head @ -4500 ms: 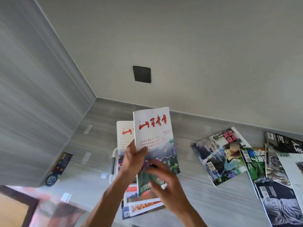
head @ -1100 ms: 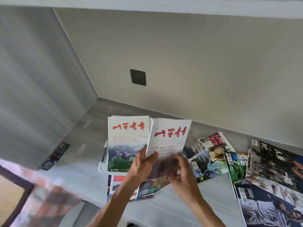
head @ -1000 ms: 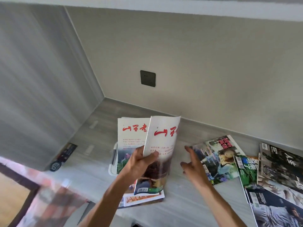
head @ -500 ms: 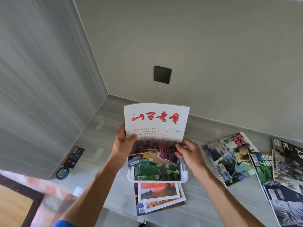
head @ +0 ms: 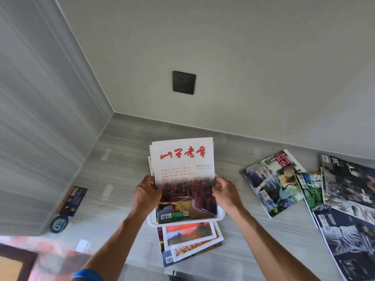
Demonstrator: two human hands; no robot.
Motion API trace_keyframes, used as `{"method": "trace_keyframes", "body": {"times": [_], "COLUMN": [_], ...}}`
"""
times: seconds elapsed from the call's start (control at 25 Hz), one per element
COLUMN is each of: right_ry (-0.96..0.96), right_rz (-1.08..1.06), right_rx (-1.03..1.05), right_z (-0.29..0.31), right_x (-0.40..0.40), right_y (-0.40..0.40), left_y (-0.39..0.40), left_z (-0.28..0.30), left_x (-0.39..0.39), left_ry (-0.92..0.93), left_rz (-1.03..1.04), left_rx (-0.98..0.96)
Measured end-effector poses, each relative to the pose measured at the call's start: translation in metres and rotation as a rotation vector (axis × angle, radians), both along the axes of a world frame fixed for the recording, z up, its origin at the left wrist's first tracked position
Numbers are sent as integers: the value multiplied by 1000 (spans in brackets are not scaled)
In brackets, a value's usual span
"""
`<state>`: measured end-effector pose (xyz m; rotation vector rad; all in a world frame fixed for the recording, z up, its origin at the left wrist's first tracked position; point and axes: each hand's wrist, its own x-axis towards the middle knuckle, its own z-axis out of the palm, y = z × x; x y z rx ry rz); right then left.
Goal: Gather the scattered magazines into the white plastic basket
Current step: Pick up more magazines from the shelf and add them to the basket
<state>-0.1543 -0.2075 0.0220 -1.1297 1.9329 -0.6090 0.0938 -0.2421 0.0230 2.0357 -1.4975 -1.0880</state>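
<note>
Lower than half a second ago, the magazine [head: 183, 175] now stands with its bottom edge inside the basket [head: 220, 217], left hand [head: 145, 194] and right hand [head: 225, 192] each gripping a side. Right of the right hand, loose magazines [head: 274, 183] lie on the grey counter [head: 125, 151]; a dark socket [head: 184, 82] sits on the wall beyond.

You had a dark socket [head: 184, 82] on the beige wall [head: 243, 57] ahead. A dark booklet [head: 74, 200] lay by the left grey panel [head: 40, 118], a round blue tag [head: 59, 223] just below it.
</note>
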Motion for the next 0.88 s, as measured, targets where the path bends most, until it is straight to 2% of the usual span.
{"method": "trace_keyframes", "body": {"times": [0.12,0.24,0.32,0.44,0.6,0.8,0.88], "right_ry": [35,-5,22,45,83,287,396], "right_rz": [-9,-18,-81,-202,-336,-350,-272], "right_rx": [-77,-19,35,155,289,350,423], "right_z": [2,0,-2,-10,-28,-55,-72], "right_x": [2,-24,-58,-116,-199,-301,-333], "right_y": [13,37,64,115,174,225,244], "left_y": [9,17,26,47,78,124,137], "left_z": [2,17,28,35,25,-2,-11], "left_x": [-2,-32,-76,-149,-229,-317,-344], "left_ry": [-204,-189,-113,15,66,9,-21], "left_rz": [4,-65,-196,-375,-539,-633,-635], "left_rx": [-97,-335,-403,-407,-365,-194,-153]}}
